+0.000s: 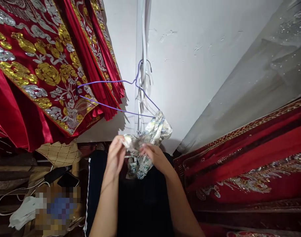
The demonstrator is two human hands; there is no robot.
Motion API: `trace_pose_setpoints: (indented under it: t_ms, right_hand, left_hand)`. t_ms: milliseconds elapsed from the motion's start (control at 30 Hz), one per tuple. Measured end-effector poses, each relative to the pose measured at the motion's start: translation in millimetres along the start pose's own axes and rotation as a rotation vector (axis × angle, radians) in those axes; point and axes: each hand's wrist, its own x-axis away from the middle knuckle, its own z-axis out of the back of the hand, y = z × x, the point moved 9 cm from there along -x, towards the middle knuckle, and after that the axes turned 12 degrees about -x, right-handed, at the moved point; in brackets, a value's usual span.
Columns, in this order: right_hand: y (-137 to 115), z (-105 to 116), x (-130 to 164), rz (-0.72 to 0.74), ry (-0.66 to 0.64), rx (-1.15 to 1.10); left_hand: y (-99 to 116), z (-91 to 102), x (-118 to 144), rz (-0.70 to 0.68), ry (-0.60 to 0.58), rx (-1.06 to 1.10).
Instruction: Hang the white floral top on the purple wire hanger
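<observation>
A white garment with a bluish-green floral print hangs bunched from the right end of a purple wire hanger. The hanger's left arm carries nothing and crosses in front of a red embroidered garment. My left hand is closed on the floral garment's left edge, stretching it out to the side. At the middle of the cloth, my right hand has its thumb and fingers pinched on the fabric. Both hands are slightly blurred. The lower folds of the floral garment dangle between my forearms, and its exact kind is not clear.
Red pleated garments with gold and silver embroidery hang at upper left. A white strap runs down the white wall. Red beaded garments and a clear plastic cover fill the right. A phone lies at lower left.
</observation>
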Motion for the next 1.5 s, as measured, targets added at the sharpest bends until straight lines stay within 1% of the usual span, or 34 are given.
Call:
trace_pose_setpoints:
  t_ms: [33,100,167,233,300,367,400,433,500,533,567,600,633,667,733,833,867,900,933,1000,1067,1100,1133,1200,1267,1333,1433,1500]
  right_hand:
    - [-2.1,1.3,-5.0,0.043,0.063,-0.069]
    - [0.0,-4.1,-14.0,0.083,0.094,-0.242]
    - [2.0,-12.4,-19.9,0.097,0.078,-0.397]
    - [-3.6,-20.9,-22.3,0.124,0.037,-0.509]
    - [-16.3,-32.1,-22.8,0.128,-0.053,-0.535]
    - [-32.0,-42.0,-22.7,0.097,-0.155,-0.447]
    - [-40.2,-45.3,-22.9,0.079,-0.207,-0.367]
    - [-48.9,-48.0,-22.9,0.069,-0.271,-0.277]
    - [-67.0,-54.4,-20.2,0.088,-0.464,-0.078]
    - [-74.6,-55.2,-18.0,0.106,-0.559,0.022]
    - [-81.4,-52.5,-16.7,0.129,-0.621,0.116]
    - [-87.5,-46.1,-17.2,0.15,-0.643,0.205]
    - [-93.6,-35.9,-20.1,0.165,-0.618,0.28]
    - [-100.5,-22.4,-24.9,0.178,-0.555,0.337]
    - [-118.6,10.0,-36.8,0.231,-0.363,0.389]
    - [-148.0,64.0,-55.1,0.411,0.016,0.377]
    - [-152.4,77.6,-61.2,0.47,0.114,0.368]
    - [-151.4,86.6,-69.1,0.503,0.17,0.356]
    - [-145.8,91.6,-78.6,0.511,0.193,0.34]
    - [-125.2,91.6,-98.7,0.463,0.159,0.306]
    - [-106.5,87.4,-110.2,0.422,0.115,0.279]
    - [-101.8,86.3,-111.1,0.426,0.108,0.275]
    - [-100.3,86.9,-109.3,0.443,0.113,0.278]
    - [-103.6,93.9,-101.3,0.475,0.156,0.273]
    - [-109.3,103.3,-93.5,0.474,0.197,0.237]
    - [-113.5,106.1,-89.5,0.442,0.194,0.189]
    - [-116.3,92.4,-86.7,0.389,0.121,0.161]
    - [-116.2,79.3,-83.2,0.365,0.063,0.158]
  left_hand:
    - [-0.4,-17.6,5.8,-0.006,-0.068,-0.089]
    - [0.2,-44.8,17.7,-0.059,-0.171,-0.326]
    - [6.7,-60.5,25.6,-0.159,-0.222,-0.57]
    - [18.7,-65.2,26.9,-0.263,-0.22,-0.729]
    - [27.7,-61.0,21.0,-0.292,-0.209,-0.797]
    - [30.8,-52.6,11.2,-0.253,-0.229,-0.807]
    - [29.5,-48.3,6.1,-0.213,-0.262,-0.807]
    - [27.0,-45.0,2.0,-0.17,-0.314,-0.81]
    - [20.0,-40.2,-2.4,-0.087,-0.462,-0.855]
    - [16.2,-37.6,-2.7,-0.049,-0.545,-0.903]
    - [13.0,-34.0,-2.0,-0.016,-0.621,-0.96]
    - [11.5,-29.1,-1.6,0.006,-0.677,-1.02]
    - [11.8,-22.7,-2.0,0.018,-0.708,-1.084]
    - [13.5,-15.0,-3.4,0.024,-0.716,-1.15]
    - [20.7,2.5,-8.5,0.021,-0.689,-1.289]
    - [38.7,31.1,-20.2,0.007,-0.596,-1.552]
    - [46.8,39.3,-24.3,-0.005,-0.561,-1.634]
    - [55.4,46.2,-28.3,-0.023,-0.528,-1.705]
    - [63.3,52.0,-32.0,-0.035,-0.501,-1.768]
    - [72.9,63.6,-38.8,-0.004,-0.465,-1.877]
    - [73.1,72.8,-44.2,0.068,-0.467,-1.941]
    - [71.5,74.5,-46.8,0.088,-0.479,-1.947]
    - [70.6,73.4,-49.8,0.079,-0.488,-1.933]
    - [75.3,64.0,-57.2,-0.026,-0.472,-1.868]
    - [89.4,49.6,-64.8,-0.175,-0.406,-1.785]
    - [109.3,32.5,-71.5,-0.323,-0.317,-1.702]
    - [138.1,6.9,-81.4,-0.499,-0.189,-1.585]
    - [153.1,-2.7,-90.2,-0.562,-0.103,-1.485]
